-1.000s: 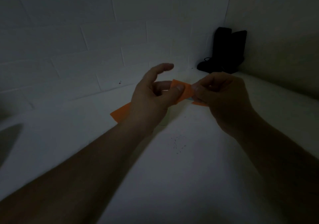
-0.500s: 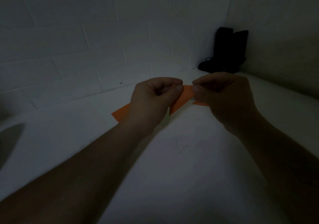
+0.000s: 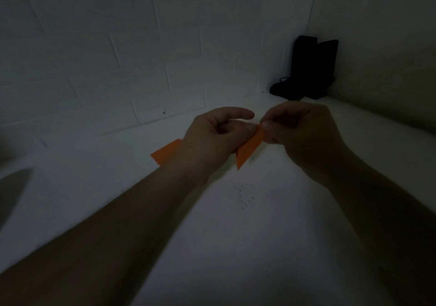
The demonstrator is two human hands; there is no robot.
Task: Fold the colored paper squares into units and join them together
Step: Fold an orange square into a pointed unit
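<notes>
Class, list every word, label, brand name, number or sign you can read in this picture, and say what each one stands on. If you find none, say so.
None: no readable text shows anywhere.
Folded orange paper strip pinched by the left hand and right hand: plain, no print.
Flat orange paper piece on the white surface: plain.
Dark speckles on that surface: marks, not letters.
Black boots in the corner: too dark to show any label.

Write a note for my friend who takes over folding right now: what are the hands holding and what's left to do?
Left hand: pinching the folded orange paper at its top edge.
Right hand: pinching the same piece from the other side; it is held above the white surface.
A second orange piece shows behind the left wrist.
Done: this piece is partly folded, point hanging down.
Left: finish the unit, then join the pieces; no joined units are visible.
</notes>
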